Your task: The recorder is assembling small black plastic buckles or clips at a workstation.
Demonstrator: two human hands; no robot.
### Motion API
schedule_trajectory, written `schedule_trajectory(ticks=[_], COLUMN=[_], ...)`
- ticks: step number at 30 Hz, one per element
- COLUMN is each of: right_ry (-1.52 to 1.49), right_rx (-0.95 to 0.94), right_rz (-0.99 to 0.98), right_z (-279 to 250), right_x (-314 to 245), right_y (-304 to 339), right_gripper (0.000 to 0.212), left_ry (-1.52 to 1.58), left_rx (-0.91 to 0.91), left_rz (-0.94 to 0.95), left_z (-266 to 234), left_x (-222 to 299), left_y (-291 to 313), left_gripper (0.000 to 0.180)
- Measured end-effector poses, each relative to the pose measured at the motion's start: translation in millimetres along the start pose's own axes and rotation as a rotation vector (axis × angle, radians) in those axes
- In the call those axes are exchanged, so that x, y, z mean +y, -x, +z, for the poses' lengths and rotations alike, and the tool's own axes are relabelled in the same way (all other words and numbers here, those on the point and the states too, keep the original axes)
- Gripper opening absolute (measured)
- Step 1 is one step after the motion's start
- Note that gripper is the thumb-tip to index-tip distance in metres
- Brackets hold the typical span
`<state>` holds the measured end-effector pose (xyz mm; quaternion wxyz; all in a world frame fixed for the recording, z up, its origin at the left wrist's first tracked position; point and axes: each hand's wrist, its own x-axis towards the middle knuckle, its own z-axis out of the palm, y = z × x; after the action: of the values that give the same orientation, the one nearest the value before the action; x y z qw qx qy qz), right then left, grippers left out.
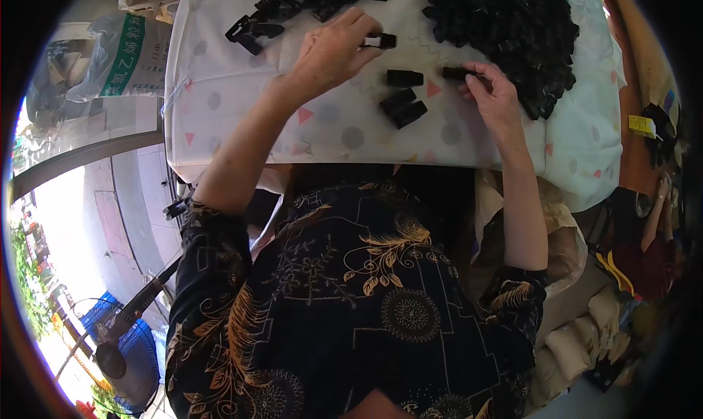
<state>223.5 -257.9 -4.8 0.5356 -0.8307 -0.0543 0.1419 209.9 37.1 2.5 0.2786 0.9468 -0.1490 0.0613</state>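
Note:
My left hand (333, 51) is closed over the table, its fingers and thumb holding a small black plastic part (389, 41) with a pale patch on it. To the right, my right hand (492, 93) pinches another short black part (455, 73) between thumb and fingers, just above the cloth. Between the hands lie three loose black blocks: one (405, 78) farther off, and two nearer ones side by side, the nearest (410, 114) tilted. Beyond my left hand is a scattered heap of open-framed black pieces (253, 32). A bigger black pile (505, 35) spreads beyond my right hand.
A white patterned cloth (242, 137) covers the table. At the left stand a plastic sack with a green band (121, 57) and a fan with blue parts (139, 346). A paper bag (567, 236) is below the right edge. Another person's arm (654, 221) shows far right.

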Motion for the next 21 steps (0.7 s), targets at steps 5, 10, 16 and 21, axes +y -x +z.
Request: schedule_trajectory(ticks=[5,10,16,21], right_ry=[0.281,0.483,0.374,0.576], right_rx=[0.067,0.158,0.122,0.114], right_rz=[-0.390,-0.626,-0.765,-0.897], right_z=[7.9,9.4,30.6,38.5], right_x=[-4.4,0.0,-30.3,-28.1], right_y=[0.7,-4.2,-17.8,-31.9], right_gripper=[0.029,0.026,0.025,0.032], left_ry=[0.079,0.085,0.158,0.163], left_rx=[-0.021,0.074,0.007,-0.010], left_rz=[0.024,0.064,0.047,0.051], left_z=[33.6,37.8,30.7,32.1], left_x=[15.5,10.3,9.9,10.2], left_y=[-14.7,-12.5,-8.9,-6.4], left_gripper=[0.033,0.033,0.032,0.031])
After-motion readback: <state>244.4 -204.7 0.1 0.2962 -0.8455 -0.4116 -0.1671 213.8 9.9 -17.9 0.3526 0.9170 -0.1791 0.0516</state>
